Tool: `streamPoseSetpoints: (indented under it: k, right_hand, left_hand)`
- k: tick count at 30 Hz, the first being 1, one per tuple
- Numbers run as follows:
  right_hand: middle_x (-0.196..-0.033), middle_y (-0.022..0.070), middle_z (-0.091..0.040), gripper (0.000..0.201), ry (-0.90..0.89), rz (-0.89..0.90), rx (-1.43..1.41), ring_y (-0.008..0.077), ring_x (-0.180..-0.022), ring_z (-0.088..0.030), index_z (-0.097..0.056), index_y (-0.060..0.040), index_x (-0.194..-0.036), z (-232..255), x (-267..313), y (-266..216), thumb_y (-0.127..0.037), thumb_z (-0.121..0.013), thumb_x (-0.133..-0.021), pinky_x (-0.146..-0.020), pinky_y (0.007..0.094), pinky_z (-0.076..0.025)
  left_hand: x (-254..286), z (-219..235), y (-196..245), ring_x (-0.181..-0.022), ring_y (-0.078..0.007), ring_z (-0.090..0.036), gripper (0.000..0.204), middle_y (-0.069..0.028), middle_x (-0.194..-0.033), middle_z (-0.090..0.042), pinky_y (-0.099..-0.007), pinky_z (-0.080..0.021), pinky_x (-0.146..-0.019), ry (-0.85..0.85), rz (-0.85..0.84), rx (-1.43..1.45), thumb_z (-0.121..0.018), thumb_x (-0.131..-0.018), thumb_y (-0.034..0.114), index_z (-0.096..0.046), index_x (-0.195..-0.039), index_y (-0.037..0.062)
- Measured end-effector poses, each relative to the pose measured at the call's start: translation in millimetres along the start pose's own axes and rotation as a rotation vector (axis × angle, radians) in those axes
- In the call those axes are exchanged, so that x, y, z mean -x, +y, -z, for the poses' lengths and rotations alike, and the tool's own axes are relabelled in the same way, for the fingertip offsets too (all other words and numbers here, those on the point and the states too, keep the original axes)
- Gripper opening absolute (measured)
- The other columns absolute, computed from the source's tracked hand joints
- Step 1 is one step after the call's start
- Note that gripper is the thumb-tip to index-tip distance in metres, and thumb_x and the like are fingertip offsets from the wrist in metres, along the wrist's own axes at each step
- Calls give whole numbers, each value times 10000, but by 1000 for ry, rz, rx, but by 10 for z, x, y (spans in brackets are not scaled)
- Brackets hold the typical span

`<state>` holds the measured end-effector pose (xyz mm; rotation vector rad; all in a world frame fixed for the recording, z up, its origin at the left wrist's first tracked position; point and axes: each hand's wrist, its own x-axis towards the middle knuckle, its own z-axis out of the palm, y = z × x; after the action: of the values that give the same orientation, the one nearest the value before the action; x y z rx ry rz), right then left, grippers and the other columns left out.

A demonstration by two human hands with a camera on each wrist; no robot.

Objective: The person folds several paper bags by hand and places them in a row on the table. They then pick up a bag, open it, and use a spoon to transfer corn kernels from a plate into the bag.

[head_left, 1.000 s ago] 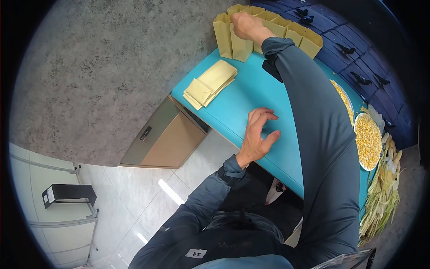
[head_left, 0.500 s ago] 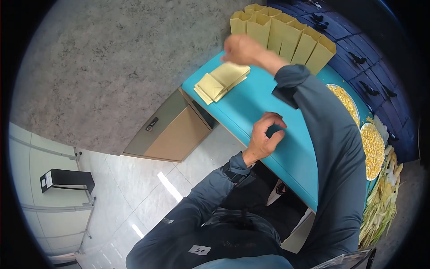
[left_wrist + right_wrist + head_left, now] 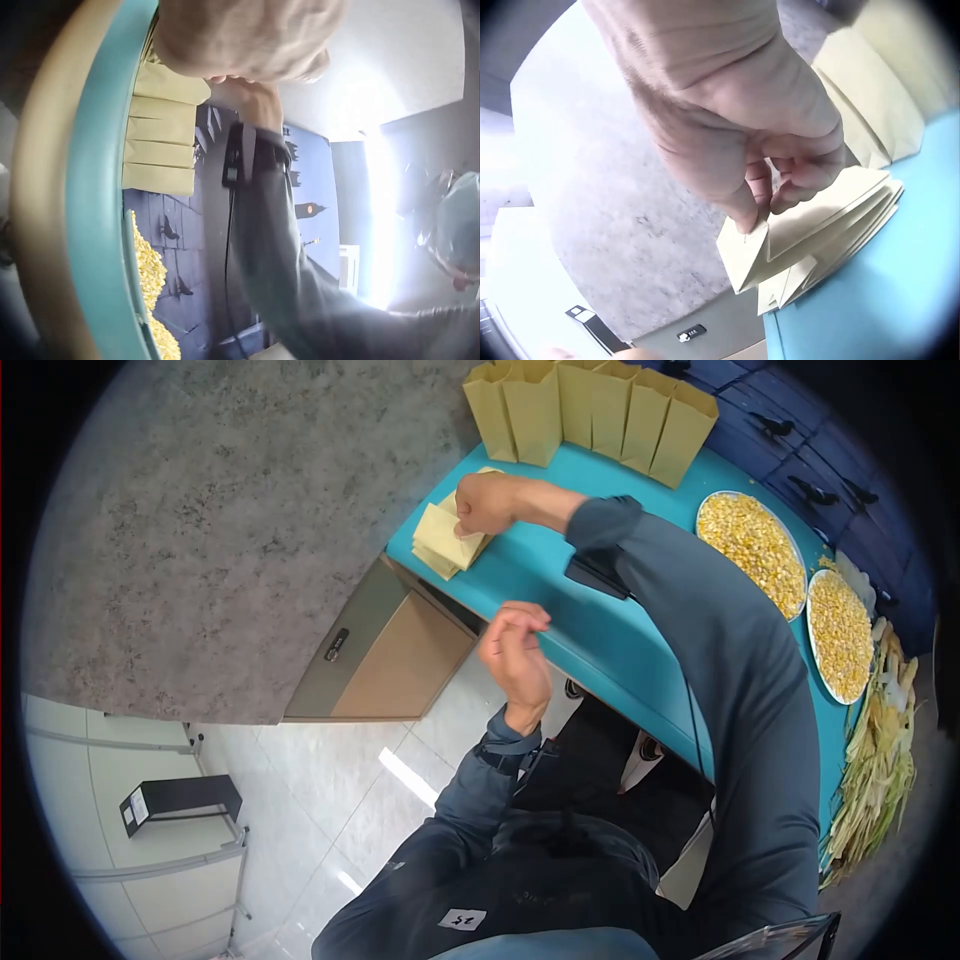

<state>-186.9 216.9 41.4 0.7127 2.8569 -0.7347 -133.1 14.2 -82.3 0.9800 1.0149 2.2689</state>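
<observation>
My right hand (image 3: 487, 503) is over a small pile of flat, folded paper bags (image 3: 437, 550) near the left end of the turquoise table. In the right wrist view, its thumb and fingers pinch the top folded paper bag (image 3: 840, 202) by its edge, and that bag's fold gapes a little above the others. Nothing is in my left hand (image 3: 518, 655), held in the air at the table's front edge with fingers loosely bent. Behind the pile, a group of opened paper bags (image 3: 532, 415) stands upright; the upper view edge cuts some off.
Two white-rimmed plates of yellow corn kernels (image 3: 750, 545) (image 3: 840, 635) sit on the table's right part. Dry corn husks (image 3: 872, 770) lie beyond them at the right end. A cabinet (image 3: 385, 650) with a lock stands under the table's left end.
My right hand has come from the upright bags down to the folded pile and taken hold of the top bag. The left hand has shifted left, its fingers bent. The head view has moved too.
</observation>
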Motion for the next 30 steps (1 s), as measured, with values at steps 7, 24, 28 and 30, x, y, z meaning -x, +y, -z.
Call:
streamPoseSetpoints:
  k: [7,24,28,30]
  right_hand:
    - [-974,114,-689,190,255,312,-208,293,-905,-663,-683,-21,-1018,192,1726,92,-207,-723,-1007,-797,413,-542]
    - [-1260,114,-683,568,1131,130,57,265,-1134,-661,-671,-44,-1324,-266,4210,435,-190,-926,-838,-946,369,-530]
    - [-1160,123,-692,548,1041,83,-46,304,-1069,-651,-694,-21,-1251,-417,4356,508,-186,-949,-796,-929,403,-526]
    - [-1073,108,-696,527,1032,114,126,317,-1011,-636,-702,-7,-1203,-456,4447,477,-182,-954,-775,-901,421,-513]
  left_hand:
    - [-423,-58,238,-1344,-411,-565,716,-199,-1425,-591,-585,-469,-1136,44,861,711,-445,-1086,629,-554,-1432,12]
    - [-171,-1216,218,-1255,-270,-659,910,-167,-1379,-644,-423,-551,-1043,-1096,246,-372,-962,-751,212,-482,-1503,33]
    - [-144,-1394,420,-1231,-321,-683,895,-182,-1354,-664,-419,-555,-1037,-1196,25,-550,-944,-717,198,-513,-1486,41]
    - [-139,-1446,470,-1208,-305,-680,875,-154,-1350,-670,-409,-555,-1025,-1286,-47,-621,-937,-704,167,-542,-1476,51]
